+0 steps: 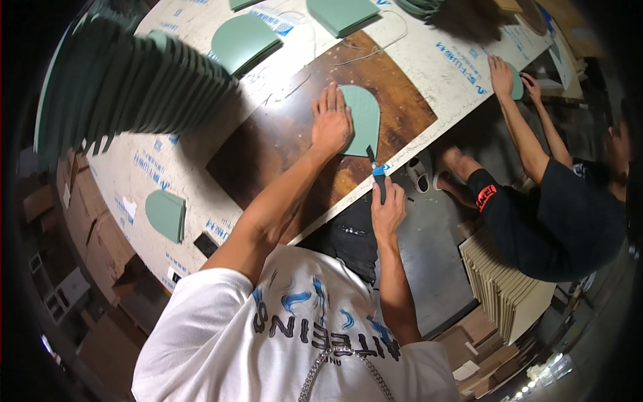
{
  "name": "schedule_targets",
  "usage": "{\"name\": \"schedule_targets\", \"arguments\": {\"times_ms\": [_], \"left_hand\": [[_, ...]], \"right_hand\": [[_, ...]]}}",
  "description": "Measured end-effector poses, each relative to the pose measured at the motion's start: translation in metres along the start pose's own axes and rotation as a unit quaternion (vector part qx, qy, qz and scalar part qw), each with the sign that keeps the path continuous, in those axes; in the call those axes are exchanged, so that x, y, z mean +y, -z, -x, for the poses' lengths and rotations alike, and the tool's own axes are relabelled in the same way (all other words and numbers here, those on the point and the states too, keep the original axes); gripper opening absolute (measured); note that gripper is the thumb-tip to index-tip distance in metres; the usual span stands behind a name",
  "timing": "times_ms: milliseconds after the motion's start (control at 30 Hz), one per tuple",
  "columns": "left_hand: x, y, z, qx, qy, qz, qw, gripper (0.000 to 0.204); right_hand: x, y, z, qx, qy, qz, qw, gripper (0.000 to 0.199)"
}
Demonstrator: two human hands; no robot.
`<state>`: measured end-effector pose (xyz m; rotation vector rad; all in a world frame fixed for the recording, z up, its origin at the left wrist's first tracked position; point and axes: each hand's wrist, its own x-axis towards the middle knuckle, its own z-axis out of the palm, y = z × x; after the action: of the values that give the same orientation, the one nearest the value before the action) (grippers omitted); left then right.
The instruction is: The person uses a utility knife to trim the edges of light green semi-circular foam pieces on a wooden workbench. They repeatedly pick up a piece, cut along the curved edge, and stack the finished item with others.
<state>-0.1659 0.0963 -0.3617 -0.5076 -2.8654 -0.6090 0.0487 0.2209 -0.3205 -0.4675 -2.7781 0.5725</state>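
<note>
- A workshop: the right hand [388, 211] grips a utility knife [380, 182] at the edge of a large white worktable [429, 74].
- Just beyond the grip, a worn, stained brown board [405, 94] lies on the tabletop.
- Far left of the grip, a long pile of matching green panels [127, 87].
- To its right, a co-worker [569, 221] handles a green piece [516, 84] at the same table.
- Nearer the body, right of the grip, stacked beige boards [499, 285]; well left, cardboard boxes [97, 228].

White T-shirt [194, 335], loose short sleeves [224, 285], blue brushstroke print [295, 301], dark lettering [318, 333] across front; silver link chain [309, 382]; black legwear [351, 251].
</note>
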Motion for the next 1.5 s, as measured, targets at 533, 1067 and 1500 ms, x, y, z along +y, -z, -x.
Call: {"name": "schedule_targets", "arguments": {"times_ms": [533,1067,1500], "left_hand": [[0.008,-0.001,-0.003,-0.026,0.007,-0.027,0.999,0.053],[-0.029,0.023,-0.031,-0.101,0.053,0.060,0.992,0.032],[-0.024,0.003,-0.036,-0.052,0.041,0.055,0.996,0.033]], "right_hand": [[0.004,0.006,0.023,-0.018,-0.136,-0.092,0.986,0.042],[0.004,-0.043,-0.051,0.075,-0.219,-0.176,0.957,0.029],[0.008,0.008,-0.055,-0.044,-0.124,-0.160,0.978,0.041]]}}
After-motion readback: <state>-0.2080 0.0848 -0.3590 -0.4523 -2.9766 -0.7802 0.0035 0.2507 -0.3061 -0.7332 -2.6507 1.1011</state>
